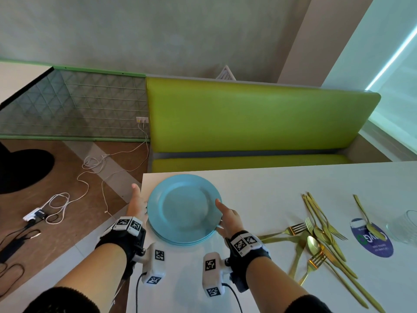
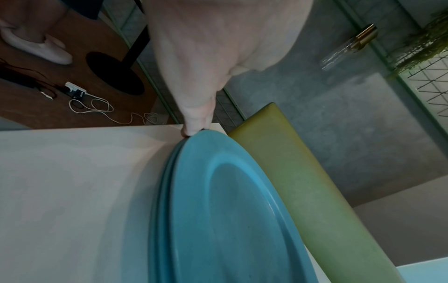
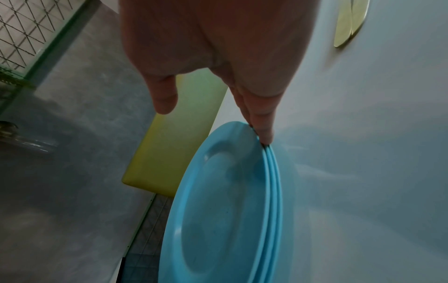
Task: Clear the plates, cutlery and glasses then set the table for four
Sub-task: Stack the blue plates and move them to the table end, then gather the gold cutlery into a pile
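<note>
Left hand (image 1: pixel 136 205), right hand (image 1: pixel 229 219) at plates (image 1: pixel 184 206)
</note>
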Tool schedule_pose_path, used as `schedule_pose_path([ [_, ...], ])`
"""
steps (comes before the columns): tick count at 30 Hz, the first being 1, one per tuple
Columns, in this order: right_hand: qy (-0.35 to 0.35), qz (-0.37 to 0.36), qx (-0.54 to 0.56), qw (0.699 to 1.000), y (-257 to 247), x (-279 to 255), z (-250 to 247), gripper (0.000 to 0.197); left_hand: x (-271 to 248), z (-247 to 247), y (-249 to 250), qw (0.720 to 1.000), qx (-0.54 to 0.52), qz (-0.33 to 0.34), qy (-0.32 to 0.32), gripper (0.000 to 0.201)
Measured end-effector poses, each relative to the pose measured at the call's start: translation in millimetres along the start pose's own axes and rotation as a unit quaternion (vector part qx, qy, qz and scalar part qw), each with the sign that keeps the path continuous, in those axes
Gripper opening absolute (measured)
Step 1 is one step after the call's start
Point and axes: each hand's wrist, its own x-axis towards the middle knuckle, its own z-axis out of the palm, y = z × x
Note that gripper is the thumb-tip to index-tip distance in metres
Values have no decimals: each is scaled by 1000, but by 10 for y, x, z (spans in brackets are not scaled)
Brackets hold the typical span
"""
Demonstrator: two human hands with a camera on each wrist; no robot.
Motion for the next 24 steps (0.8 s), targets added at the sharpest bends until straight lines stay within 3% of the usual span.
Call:
schedule_pose_path([
  [2, 5, -10, -4, 1000, 13, 10, 10, 61, 21, -4, -7, 1000, 0, -2, 0, 73],
  [6, 17, -16, -62, 998, 17, -34, 0, 98, 142, -39, -60, 999, 32, -3, -8, 73],
  [10, 5, -15, -121, 993, -29, -175, -133, 81, 106, -47, -63, 993, 110, 17, 33, 101],
  [12, 13, -20, -156, 987, -47, -274, -245, 75, 22, -16, -46, 974, 202, 66, 79, 76],
  [15, 20, -25, -185, 982, -65, -470, -470, 56, -112, 92, -73, 940, 294, 148, 93, 45],
  [20, 34, -29, -196, 980, -71, -745, -1027, 23, -267, 471, -275, 915, 312, 240, 85, 30],
  [24, 61, -34, -197, 978, -58, -877, -1537, 10, -508, 907, -496, 901, 324, 289, 7, 25],
])
